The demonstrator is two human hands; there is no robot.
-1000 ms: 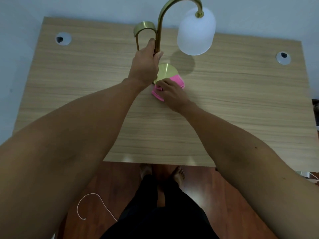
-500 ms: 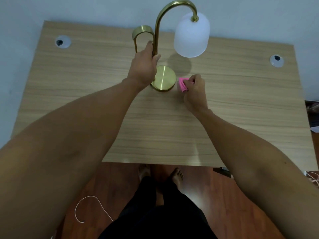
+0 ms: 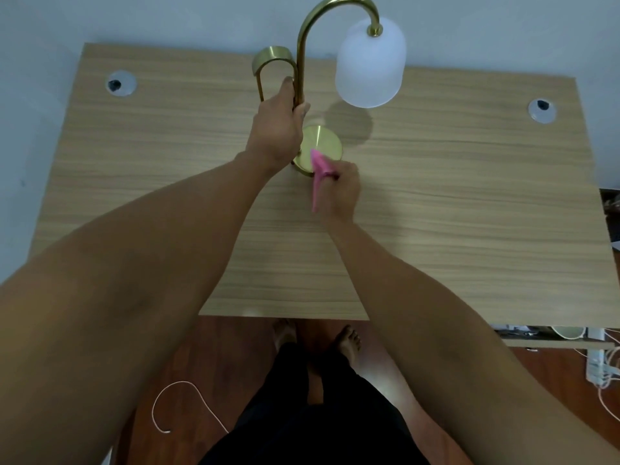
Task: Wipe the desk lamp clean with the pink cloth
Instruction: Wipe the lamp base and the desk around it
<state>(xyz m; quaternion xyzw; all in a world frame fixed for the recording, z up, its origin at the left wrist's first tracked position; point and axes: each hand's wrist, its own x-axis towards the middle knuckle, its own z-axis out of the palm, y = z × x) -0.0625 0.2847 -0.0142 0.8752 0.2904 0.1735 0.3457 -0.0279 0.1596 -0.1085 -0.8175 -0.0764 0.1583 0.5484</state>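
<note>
Two bare hands work on a pale wood-grain desk (image 3: pixel 436 196): the left hand (image 3: pixel 275 129) curls around the curved brass desk lamp (image 3: pixel 302 62) stem, the right hand (image 3: pixel 342 193) pinches a crumpled pink cloth (image 3: pixel 318 169) against the round brushed-brass base (image 3: pixel 323 142).

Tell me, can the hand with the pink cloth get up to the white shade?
Probably yes. The right hand holds the cloth at the gold base, and nothing stands between it and the shade.
</note>
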